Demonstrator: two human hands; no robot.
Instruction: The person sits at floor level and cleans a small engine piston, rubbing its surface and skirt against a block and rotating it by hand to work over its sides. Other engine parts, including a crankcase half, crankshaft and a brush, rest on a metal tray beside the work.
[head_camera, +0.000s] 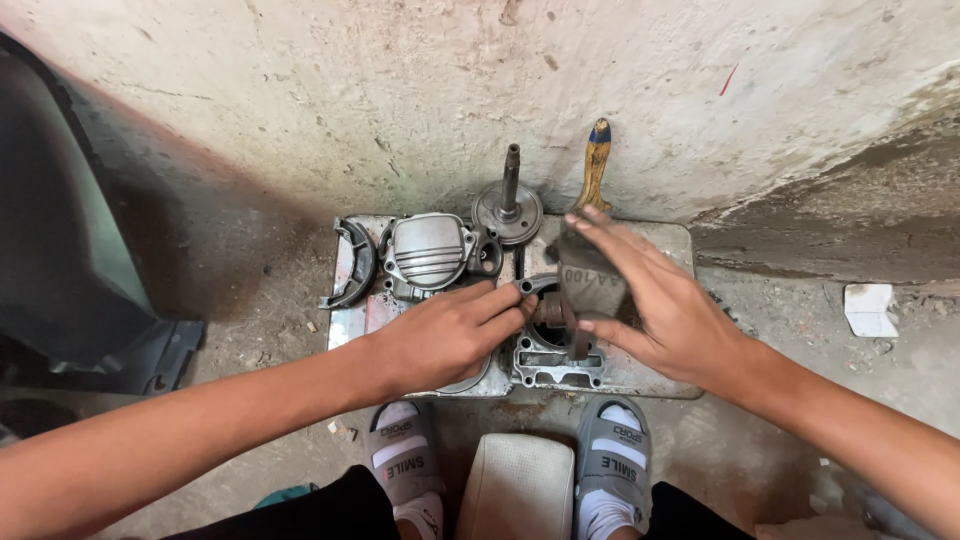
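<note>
the right hand (665, 305) holds a folded dark sheet of abrasive paper (590, 285), its grip closed around the sheet with the thumb below and the fingers spread over the top edge, pressing it against a small dark metal part (550, 310) that sits just above the cylinder block (555, 358). the left hand (445, 335) lies directly left of the cylinder block, its grip narrow, fingertips pinched on the near end of that small part and on a thin curved strip beside it; whether the fingers truly clamp it or only steady it cannot be told. the cylinder block, a grey casting with a round bore and bolt holes at its corners, rests on a flat pale metal plate (655, 380) on the floor, and both hands meet over its upper edge. up and left of the cylinder block lies a ribbed grey engine cover (430, 250); further left of that sits a curved brake shoe (355, 265). straight above the block stands a round gear with an upright shaft (510, 200), and just right of it a tool with a yellow and blue handle (595, 165) leans on the rough plastered wall (450, 90). below the block, two feet in grey sandals (610, 460) flank a pale cushioned stool (520, 485).
</note>
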